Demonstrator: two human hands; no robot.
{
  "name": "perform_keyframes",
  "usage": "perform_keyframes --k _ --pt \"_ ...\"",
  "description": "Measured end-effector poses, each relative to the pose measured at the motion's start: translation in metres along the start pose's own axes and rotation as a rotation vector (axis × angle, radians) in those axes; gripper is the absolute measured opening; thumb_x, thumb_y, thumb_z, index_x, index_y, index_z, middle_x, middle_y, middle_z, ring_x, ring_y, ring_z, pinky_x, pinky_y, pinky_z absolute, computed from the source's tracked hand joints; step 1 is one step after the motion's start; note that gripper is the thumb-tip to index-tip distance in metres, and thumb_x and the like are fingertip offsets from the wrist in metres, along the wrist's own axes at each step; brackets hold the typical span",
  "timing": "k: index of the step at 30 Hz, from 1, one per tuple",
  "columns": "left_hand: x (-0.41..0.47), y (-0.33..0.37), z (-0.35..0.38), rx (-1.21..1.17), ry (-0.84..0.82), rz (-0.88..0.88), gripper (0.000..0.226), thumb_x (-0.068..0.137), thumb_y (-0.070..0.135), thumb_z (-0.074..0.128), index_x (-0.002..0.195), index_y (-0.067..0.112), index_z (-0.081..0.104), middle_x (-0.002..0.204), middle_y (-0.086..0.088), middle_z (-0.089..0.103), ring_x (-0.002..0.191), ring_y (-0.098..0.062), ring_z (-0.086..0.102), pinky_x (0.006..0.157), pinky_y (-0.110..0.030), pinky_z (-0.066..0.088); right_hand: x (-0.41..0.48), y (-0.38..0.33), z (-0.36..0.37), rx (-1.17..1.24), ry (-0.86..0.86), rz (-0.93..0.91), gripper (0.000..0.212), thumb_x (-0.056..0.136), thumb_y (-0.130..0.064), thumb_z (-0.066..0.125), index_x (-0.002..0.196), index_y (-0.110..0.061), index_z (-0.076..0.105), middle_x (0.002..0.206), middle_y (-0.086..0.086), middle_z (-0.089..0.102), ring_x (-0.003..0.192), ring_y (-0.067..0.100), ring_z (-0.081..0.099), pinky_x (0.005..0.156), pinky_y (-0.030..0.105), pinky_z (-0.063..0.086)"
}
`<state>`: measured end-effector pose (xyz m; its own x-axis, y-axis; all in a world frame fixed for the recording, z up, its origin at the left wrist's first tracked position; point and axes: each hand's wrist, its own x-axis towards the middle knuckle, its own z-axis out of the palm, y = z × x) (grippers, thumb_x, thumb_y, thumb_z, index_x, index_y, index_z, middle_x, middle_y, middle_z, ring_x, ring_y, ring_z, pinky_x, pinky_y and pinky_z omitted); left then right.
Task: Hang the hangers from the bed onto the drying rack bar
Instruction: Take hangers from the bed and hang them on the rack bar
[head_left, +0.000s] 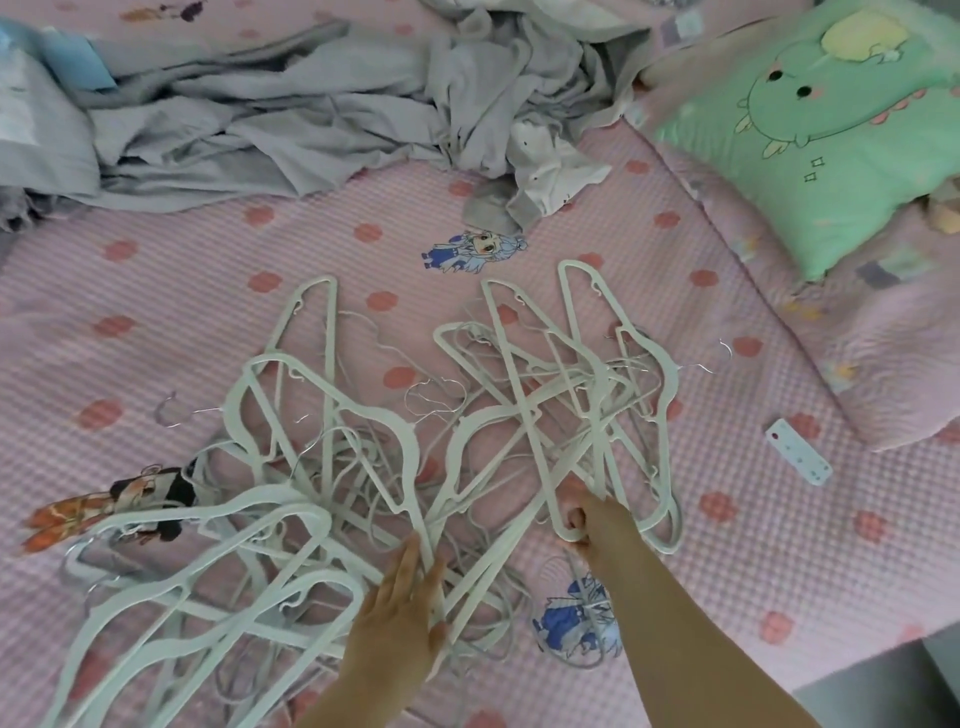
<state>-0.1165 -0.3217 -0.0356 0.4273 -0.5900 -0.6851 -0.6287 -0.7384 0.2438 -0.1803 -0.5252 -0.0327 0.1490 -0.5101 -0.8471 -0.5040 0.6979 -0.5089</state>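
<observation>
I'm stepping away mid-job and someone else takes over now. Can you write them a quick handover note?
Left hand: fingers straight, resting on the tangled hangers.
Right hand: fingers curled round the end of one hanger at the pile's edge.
All hangers in view lie on the bed; the drying rack is out of view.
Done: none seen hung.
Left: free each hanger and hang it on the rack bar.

A tangled heap of pale, whitish hangers with thin metal hooks lies flat on the bed, spread from its middle toward the near left. They cross and overlap, several with their narrow ends toward the far edge.
</observation>
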Motion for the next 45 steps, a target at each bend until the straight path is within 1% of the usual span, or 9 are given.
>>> perform_keyframes --k 3,6,9,18,24,31,34,38,45 --pt "-0.002 -0.001 -0.003 -0.038 0.015 -0.022 0.070 0.098 0.040 0.028 0.141 0.011 -0.019 0.132 -0.005 -0.038 0.134 -0.013 -0.024 0.118 -0.035 0.007 -0.007 0.005 -0.013 -0.138 0.072 -0.098 0.019 0.093 -0.013 0.048 0.075 -0.008 0.051 0.051 0.002 0.045 0.050 0.016 0.043 0.054 0.028 0.042" --pt "-0.001 0.006 -0.006 -0.055 0.237 0.021 0.068 0.094 0.037 0.040 0.145 0.003 0.011 0.141 -0.013 -0.018 0.143 -0.023 0.014 0.111 -0.039 0.029 -0.020 0.004 -0.034 -0.135 0.120 -0.167 0.009 0.095 -0.014 0.048 0.089 -0.008 0.053 0.057 0.005 0.051 0.052 0.016 0.047 0.052 0.028 0.043" --pt "-0.002 0.004 -0.009 -0.144 0.022 -0.048 0.063 0.097 0.038 0.036 0.148 0.023 0.001 0.153 -0.003 -0.021 0.146 -0.019 -0.002 0.116 -0.034 0.015 -0.039 -0.005 -0.056 -0.023 0.142 -0.188 0.010 0.094 -0.008 0.049 0.088 -0.010 0.057 0.057 0.008 0.057 0.046 0.019 0.055 0.048 0.027 0.045" --pt "-0.016 0.079 -0.080 -0.178 0.247 0.052 0.038 0.098 0.026 0.036 0.135 0.019 0.039 0.143 -0.001 0.041 0.128 -0.016 0.044 0.105 -0.031 0.034 -0.123 -0.019 -0.144 0.067 0.194 -0.368 0.019 0.094 -0.005 0.047 0.084 -0.017 0.059 0.053 -0.001 0.066 0.039 0.019 0.058 0.038 0.023 0.044" --pt "-0.053 0.227 -0.111 -0.575 0.101 0.511 0.032 0.098 0.021 0.040 0.126 0.009 0.050 0.124 0.000 0.056 0.104 -0.011 0.057 0.085 -0.017 0.043 -0.193 0.006 -0.203 0.086 0.343 -0.419 0.030 0.094 0.002 0.036 0.086 -0.020 0.056 0.072 -0.002 0.063 0.044 0.016 0.051 0.039 0.021 0.040" --pt "-0.165 0.389 -0.095 -0.790 -0.368 0.529 0.032 0.095 0.036 0.042 0.075 0.013 0.052 0.081 -0.004 0.057 0.068 -0.014 0.056 0.062 -0.024 0.044 -0.291 0.077 -0.277 -0.241 0.747 -0.558 0.028 0.090 -0.004 0.034 0.103 -0.022 0.051 0.078 -0.016 0.057 0.071 0.017 0.052 0.063 0.027 0.041" --pt "-0.225 0.433 -0.060 -0.820 -0.445 0.608 0.024 0.093 0.031 0.051 0.083 0.009 0.050 0.080 -0.005 0.051 0.066 -0.018 0.056 0.057 -0.028 0.050 -0.339 0.116 -0.311 -0.335 0.874 -0.555 0.023 0.093 -0.014 0.037 0.113 -0.020 0.048 0.105 0.000 0.066 0.094 0.028 0.059 0.069 0.029 0.040" --pt "-0.316 0.480 0.002 -0.760 -0.468 0.760 0.019 0.093 0.009 0.049 0.111 0.008 0.044 0.078 -0.004 0.046 0.060 -0.017 0.056 0.038 -0.020 0.051 -0.404 0.178 -0.353 -0.315 0.964 -0.576 0.021 0.097 -0.023 0.035 0.117 -0.018 0.043 0.099 0.001 0.062 0.096 0.029 0.059 0.071 0.029 0.041" --pt "-0.457 0.534 0.071 -0.567 -0.507 0.989 0.018 0.096 0.006 0.036 0.110 0.009 0.047 0.082 -0.007 0.052 0.045 -0.019 0.059 0.030 -0.017 0.044 -0.516 0.280 -0.431 -0.183 1.027 -0.672 0.037 0.092 -0.038 0.048 0.128 -0.030 0.045 0.105 -0.016 0.053 0.095 -0.003 0.052 0.080 0.005 0.037"
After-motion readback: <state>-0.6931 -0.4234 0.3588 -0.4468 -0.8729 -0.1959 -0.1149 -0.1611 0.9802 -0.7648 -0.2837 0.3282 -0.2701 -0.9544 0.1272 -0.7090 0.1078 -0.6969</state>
